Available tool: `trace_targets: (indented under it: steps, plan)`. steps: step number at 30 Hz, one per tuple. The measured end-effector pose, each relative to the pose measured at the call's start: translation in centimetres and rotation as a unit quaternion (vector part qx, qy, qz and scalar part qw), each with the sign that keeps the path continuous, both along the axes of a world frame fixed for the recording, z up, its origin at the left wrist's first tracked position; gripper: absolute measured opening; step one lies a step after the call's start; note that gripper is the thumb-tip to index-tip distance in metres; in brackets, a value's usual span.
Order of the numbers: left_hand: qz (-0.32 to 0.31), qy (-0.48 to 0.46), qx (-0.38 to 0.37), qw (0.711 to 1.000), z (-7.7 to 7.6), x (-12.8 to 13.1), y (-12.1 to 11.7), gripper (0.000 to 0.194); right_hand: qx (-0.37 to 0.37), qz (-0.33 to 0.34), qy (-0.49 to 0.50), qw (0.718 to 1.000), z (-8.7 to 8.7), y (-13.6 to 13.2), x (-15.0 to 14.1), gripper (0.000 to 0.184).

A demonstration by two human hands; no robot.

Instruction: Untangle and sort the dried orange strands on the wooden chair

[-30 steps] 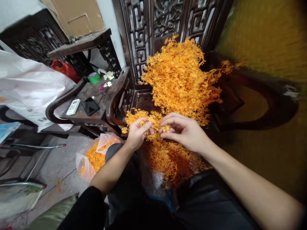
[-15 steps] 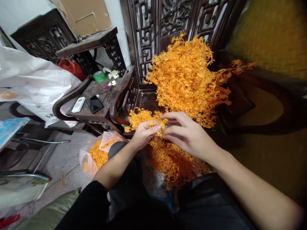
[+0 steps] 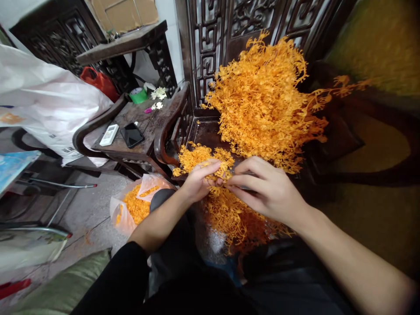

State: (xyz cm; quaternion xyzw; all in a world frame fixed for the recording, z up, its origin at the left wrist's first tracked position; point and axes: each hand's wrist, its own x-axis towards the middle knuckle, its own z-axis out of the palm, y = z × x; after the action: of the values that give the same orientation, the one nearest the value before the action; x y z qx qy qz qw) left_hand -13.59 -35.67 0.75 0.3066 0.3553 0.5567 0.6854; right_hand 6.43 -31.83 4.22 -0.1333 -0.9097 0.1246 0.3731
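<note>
My left hand (image 3: 200, 180) is closed around a few orange artificial-looking flower sprigs (image 3: 224, 169), thumb on top. My right hand (image 3: 267, 186) meets it from the right, fingertips pinched at the stem end of those sprigs. What exactly lies between the right fingertips is too small to make out. Behind both hands a large bushy heap of the same orange sprigs (image 3: 262, 100) rests on a dark carved wooden chair (image 3: 208, 131). A smaller clump (image 3: 193, 157) lies on the seat's left side. Below my hands hangs or lies another orange bunch (image 3: 232, 218).
On the floor to the left stands a pinkish plastic bag (image 3: 121, 218) with orange pieces in it. A wooden side table (image 3: 144, 116) bears a phone (image 3: 131, 134), a white box (image 3: 109, 134) and green tape (image 3: 138, 95). A large white bag (image 3: 55, 100) sits farther left.
My right fingertips have drawn together at the sprig stems by the left hand, where they were spread before. The camera view has shifted slightly, moving the scene right and up.
</note>
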Motion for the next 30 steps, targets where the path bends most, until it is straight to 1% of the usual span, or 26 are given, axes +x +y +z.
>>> trace_targets:
  steps: [3, 6, 8, 9, 11, 13, 15, 16, 18, 19, 20, 21, 22, 23, 25, 26, 28, 30]
  plan:
    - [-0.010, 0.009, -0.009, 1.000, 0.0, 0.1, -0.2, 0.028, 0.041, -0.021, -0.012, 0.999, -0.1, -0.1, -0.5, 0.012]
    - [-0.016, 0.010, -0.018, 1.000, 0.0, 0.3, -0.3, 0.026, 0.102, -0.009, -0.005, 0.995, -0.2, 0.1, -0.8, 0.016]
    - [-0.005, 0.009, -0.019, 1.000, 0.1, 0.4, -0.3, 0.024, 0.133, 0.001, 0.011, 0.991, -0.3, 0.2, -0.8, 0.020]
    - [0.005, 0.010, -0.015, 1.000, 0.0, 0.4, -0.2, 0.024, 0.136, 0.003, 0.021, 0.990, -0.4, 0.3, -0.8, 0.022]
    - [0.031, 0.027, 0.007, 0.999, -0.2, 0.3, -0.1, 0.025, 0.118, 0.001, 0.031, 0.993, -0.5, 0.3, -0.7, 0.029]
    - [0.053, 0.084, 0.041, 0.994, -0.5, 0.2, 0.0, 0.027, 0.080, -0.002, 0.032, 0.996, -0.7, 0.3, -0.7, 0.036]
    - [0.074, 0.188, 0.086, 0.975, -0.7, 0.0, 0.0, 0.026, 0.053, 0.000, 0.026, 0.998, -0.9, 0.2, -0.8, 0.037]
    - [0.086, 0.250, 0.118, 0.957, -0.8, -0.2, 0.0, 0.024, 0.042, -0.001, 0.025, 0.999, -0.9, 0.2, -0.8, 0.034]
    - [0.102, 0.356, 0.194, 0.908, -0.6, -0.5, -0.1, 0.019, 0.018, -0.012, 0.025, 0.999, -0.9, 0.2, -0.8, 0.025]
    - [0.101, 0.390, 0.232, 0.885, -0.5, -0.7, -0.1, 0.017, 0.001, -0.021, 0.026, 0.999, -0.8, 0.2, -0.7, 0.019]
    - [0.092, 0.408, 0.266, 0.868, -0.3, -0.9, -0.2, 0.017, -0.023, -0.029, 0.026, 0.999, -0.7, 0.2, -0.7, 0.014]
    - [0.076, 0.415, 0.290, 0.859, -0.2, -1.2, -0.2, 0.018, -0.054, -0.031, 0.026, 0.998, -0.6, 0.3, -0.7, 0.009]
    - [0.056, 0.411, 0.301, 0.859, -0.1, -1.4, -0.2, 0.019, -0.092, -0.028, 0.027, 0.995, -0.6, 0.3, -0.7, 0.005]
    - [0.031, 0.398, 0.297, 0.867, 0.0, -1.6, -0.2, 0.021, -0.134, -0.025, 0.031, 0.990, -0.5, 0.4, -0.8, 0.002]
    - [-0.005, 0.353, 0.258, 0.899, 0.0, -1.6, -0.3, 0.023, -0.218, -0.041, 0.052, 0.974, -0.6, 0.5, -1.0, 0.007]
    - [-0.007, 0.325, 0.228, 0.918, -0.2, -1.5, -0.3, 0.024, -0.257, -0.062, 0.069, 0.962, -0.7, 0.5, -1.1, 0.010]
    - [0.017, 0.275, 0.167, 0.947, -0.5, -1.0, -0.4, 0.028, -0.338, -0.108, 0.110, 0.928, -1.0, 0.6, -1.4, 0.016]
    - [0.053, 0.238, 0.127, 0.961, -1.0, -0.3, -0.4, 0.035, -0.425, -0.122, 0.146, 0.885, -1.3, 0.6, -1.7, 0.034]
